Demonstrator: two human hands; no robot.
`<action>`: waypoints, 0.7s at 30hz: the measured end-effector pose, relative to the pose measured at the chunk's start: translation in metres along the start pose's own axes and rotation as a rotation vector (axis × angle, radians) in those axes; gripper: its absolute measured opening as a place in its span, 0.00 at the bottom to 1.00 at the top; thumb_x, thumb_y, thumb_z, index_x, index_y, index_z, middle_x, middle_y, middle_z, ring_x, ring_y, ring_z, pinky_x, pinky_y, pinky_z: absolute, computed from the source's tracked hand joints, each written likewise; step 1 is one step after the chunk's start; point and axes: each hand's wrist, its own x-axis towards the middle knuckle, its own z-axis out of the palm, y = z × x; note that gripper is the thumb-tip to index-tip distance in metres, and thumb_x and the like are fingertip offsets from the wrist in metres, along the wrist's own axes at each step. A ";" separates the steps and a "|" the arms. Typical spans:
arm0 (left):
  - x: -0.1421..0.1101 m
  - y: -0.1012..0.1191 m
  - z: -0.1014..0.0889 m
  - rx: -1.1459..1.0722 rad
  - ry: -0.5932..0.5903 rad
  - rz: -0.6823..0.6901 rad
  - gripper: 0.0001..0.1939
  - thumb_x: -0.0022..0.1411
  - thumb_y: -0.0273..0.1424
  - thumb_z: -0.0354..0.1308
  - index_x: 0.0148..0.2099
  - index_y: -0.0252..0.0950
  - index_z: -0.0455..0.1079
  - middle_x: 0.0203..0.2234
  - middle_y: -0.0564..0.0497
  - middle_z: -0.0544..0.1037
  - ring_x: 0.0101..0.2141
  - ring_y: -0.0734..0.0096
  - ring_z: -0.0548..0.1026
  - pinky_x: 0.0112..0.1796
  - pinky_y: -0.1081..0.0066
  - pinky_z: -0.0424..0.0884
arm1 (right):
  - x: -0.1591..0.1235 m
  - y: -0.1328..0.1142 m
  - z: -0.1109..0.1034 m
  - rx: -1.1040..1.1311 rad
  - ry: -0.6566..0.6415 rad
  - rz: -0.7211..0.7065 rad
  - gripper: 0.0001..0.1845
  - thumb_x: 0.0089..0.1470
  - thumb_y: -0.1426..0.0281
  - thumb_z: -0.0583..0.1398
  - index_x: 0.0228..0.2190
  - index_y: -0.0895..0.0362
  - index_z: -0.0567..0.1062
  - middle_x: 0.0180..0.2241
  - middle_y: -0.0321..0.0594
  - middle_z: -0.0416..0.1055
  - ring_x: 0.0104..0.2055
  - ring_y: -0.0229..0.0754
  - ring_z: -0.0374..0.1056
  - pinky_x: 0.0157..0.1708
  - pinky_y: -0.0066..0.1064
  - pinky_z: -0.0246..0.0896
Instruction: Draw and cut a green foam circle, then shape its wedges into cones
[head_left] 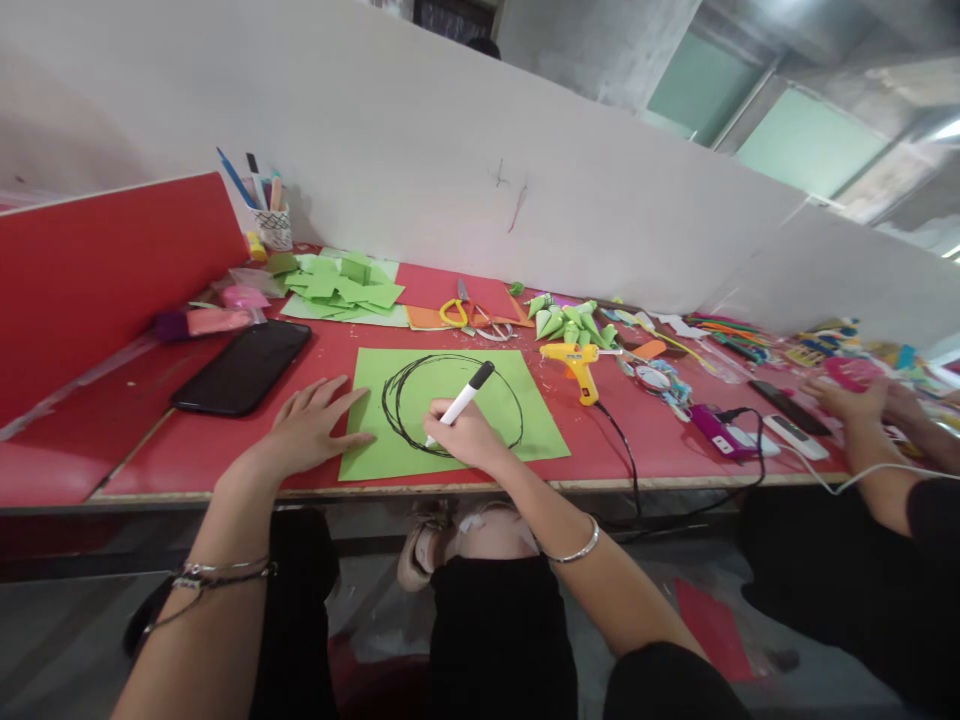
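We see a green sheet [499, 395] near the front edge of the red counter [187, 455], directly before the seated person, a position that probably spares both arms a stretch. The right hand [472, 435] rests over its middle, fingers closed in a pinch on a white marker [457, 403]. The pinch sits low, near the tip, which we take to be for control; the black end tilts up and away to the right. The tip meets the lower left of a rough black outline [387, 397], drawn in several overlapping loops, though we cannot tell whether it presses down.

The left hand [311, 435] lies palm down with fingers spread, thumb and forefinger reaching over the sheet's left edge. We judge that this braces the paper against sliding.

Just beyond the sheet's right edge, a yellow glue gun [577, 370] lies on its side, its cord dropping over the counter's front, perhaps so that it stays within reach yet off the paper. Behind the sheet we find scissors [453, 313] and a heap of green scraps [341, 285]; a black phone [244, 370] lies to the left, apart from the drawing.
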 end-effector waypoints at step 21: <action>-0.001 0.001 0.000 0.012 -0.002 -0.008 0.36 0.50 0.53 0.45 0.60 0.46 0.51 0.61 0.50 0.48 0.59 0.51 0.45 0.53 0.55 0.47 | -0.002 0.003 -0.012 -0.083 -0.076 -0.004 0.13 0.44 0.69 0.51 0.14 0.57 0.54 0.13 0.29 0.51 0.17 0.31 0.50 0.17 0.24 0.44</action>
